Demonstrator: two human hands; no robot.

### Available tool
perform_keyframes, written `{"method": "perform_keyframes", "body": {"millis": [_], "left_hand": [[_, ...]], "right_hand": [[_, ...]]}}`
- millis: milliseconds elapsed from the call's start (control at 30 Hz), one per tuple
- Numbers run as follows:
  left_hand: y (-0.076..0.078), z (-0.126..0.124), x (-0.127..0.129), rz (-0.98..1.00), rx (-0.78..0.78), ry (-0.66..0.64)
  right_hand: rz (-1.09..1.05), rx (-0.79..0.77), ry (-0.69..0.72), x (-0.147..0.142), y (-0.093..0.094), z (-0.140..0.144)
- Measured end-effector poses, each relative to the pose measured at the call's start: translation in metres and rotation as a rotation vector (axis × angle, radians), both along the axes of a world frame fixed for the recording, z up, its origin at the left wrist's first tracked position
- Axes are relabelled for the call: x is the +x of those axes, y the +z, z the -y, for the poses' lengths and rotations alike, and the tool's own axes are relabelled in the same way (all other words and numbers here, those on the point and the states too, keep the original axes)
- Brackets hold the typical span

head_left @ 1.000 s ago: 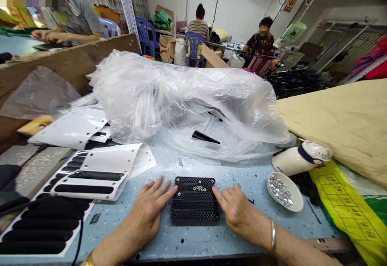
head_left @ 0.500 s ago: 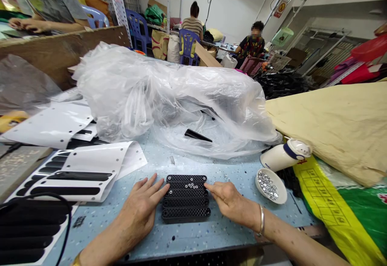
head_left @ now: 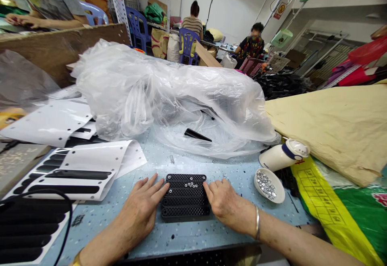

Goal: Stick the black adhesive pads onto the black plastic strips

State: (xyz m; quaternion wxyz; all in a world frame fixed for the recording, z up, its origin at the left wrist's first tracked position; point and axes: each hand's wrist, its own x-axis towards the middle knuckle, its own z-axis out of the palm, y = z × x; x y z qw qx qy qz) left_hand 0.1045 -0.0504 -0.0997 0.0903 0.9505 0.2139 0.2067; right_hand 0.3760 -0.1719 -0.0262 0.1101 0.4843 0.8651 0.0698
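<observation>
Several black mesh-patterned strips [head_left: 186, 201] with rounded ends lie side by side on the blue speckled table. Small silvery rings [head_left: 191, 185] are scattered on the upper strips, and single rings sit at some strip ends. My left hand [head_left: 142, 205] rests flat with fingers spread, its fingertips touching the strips' left ends. At their right ends is my right hand [head_left: 225, 203], its fingers curled and the index fingertip against the second strip's end. Whatever may be between those fingers is hidden. A white bowl [head_left: 281, 197] of similar rings stands right of my right hand.
Clear plastic sheeting [head_left: 121, 84] covers a bulky pile behind, with a black narrow piece [head_left: 198, 135] before it. A white bottle [head_left: 276, 156] lies near the bowl. White sheets with black strips [head_left: 65, 189] and a cable [head_left: 70, 217] occupy the left. Other people sit beyond.
My right hand has turned slightly, its fingers more curled, staying at the strips' right ends. My left hand and the loose rings look unchanged. The view has shifted slightly.
</observation>
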Motion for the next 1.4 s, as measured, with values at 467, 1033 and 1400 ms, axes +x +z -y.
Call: {"method": "perform_keyframes", "body": {"millis": [467,1033,1400], "left_hand": [[-0.006,-0.003,0.001,0.062,-0.019,-0.038],[0.009,-0.003,0.006,0.046,0.036,-0.024],[0.004,-0.005,0.007,0.068,0.031,-0.022]], "right_hand": [[0.122,-0.022,0.005,-0.011,-0.006,0.008],[-0.94,0.153,-0.485,0.002,-0.045,-0.017],[-1.323,-0.056,-0.848,0.006,-0.05,-0.02]]}}
